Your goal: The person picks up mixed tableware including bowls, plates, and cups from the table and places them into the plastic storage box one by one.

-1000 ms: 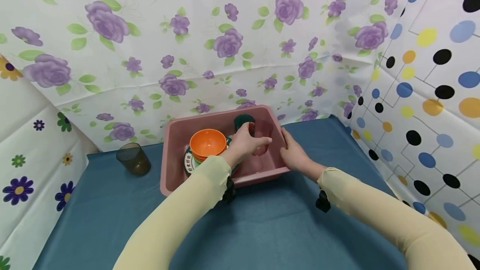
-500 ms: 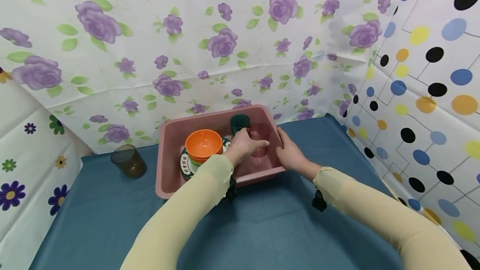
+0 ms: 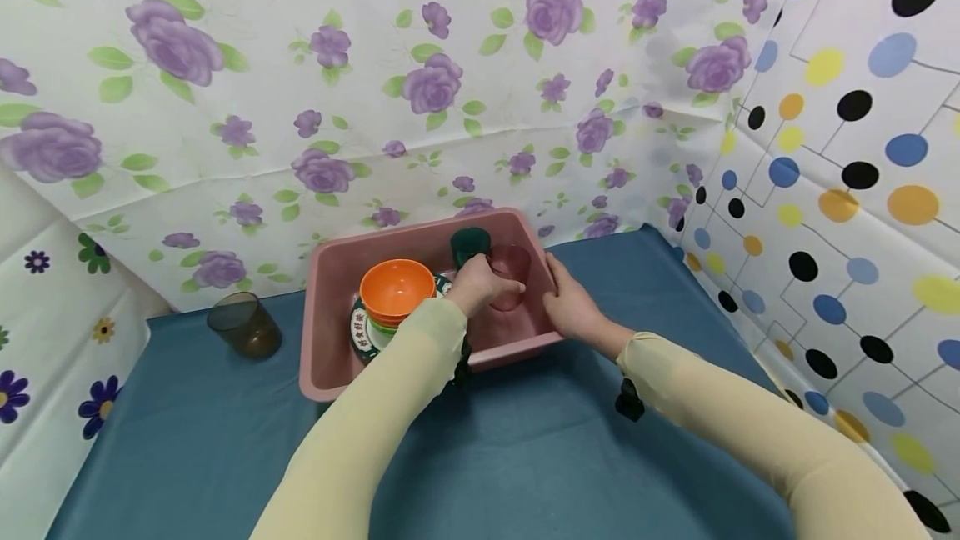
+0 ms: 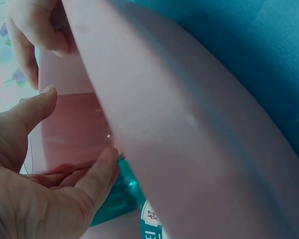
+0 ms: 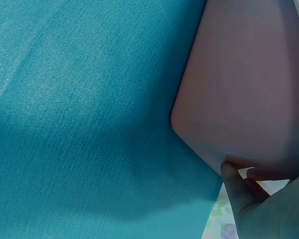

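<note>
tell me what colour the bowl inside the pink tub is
Orange. The bowl sits on a stack of dishes in the tub; the head view shows it best.

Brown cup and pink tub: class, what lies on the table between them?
Nothing: in the head view only bare blue tablecloth separates the brown cup from the pink tub.

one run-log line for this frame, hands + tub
left hand: grips pink cup inside pink tub | right hand: holds tub's right rim | in tub: orange bowl, green cup
</note>
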{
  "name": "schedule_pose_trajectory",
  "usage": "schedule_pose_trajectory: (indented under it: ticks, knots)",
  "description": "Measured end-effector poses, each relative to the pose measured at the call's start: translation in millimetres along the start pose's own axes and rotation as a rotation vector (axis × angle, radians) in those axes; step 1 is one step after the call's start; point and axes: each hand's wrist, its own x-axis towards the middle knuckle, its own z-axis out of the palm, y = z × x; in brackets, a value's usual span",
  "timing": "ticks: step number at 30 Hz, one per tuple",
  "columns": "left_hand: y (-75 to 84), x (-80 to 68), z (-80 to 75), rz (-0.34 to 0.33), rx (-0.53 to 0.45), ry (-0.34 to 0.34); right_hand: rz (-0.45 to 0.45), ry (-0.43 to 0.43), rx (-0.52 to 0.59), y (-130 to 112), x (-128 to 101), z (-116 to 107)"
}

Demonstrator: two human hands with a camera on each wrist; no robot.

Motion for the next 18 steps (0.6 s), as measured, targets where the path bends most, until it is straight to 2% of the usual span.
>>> schedule_pose_trajectory:
  ticks: [7,11,18]
  knots:
    - [0.1,4.5,0.7,-0.052,0.057,-0.028,0.004,0.003,-0.003,0.2,1.0,0.5]
    - [1.0,4.9,1.5,-0.054,0.083,-0.043,-0.002,0.007,-0.006,1.2,1.0,0.3]
    - [0.7,2.5,2.0,-0.049,0.073,-0.051,0.003,0.004,0.004,-2.3,-2.1,-0.5]
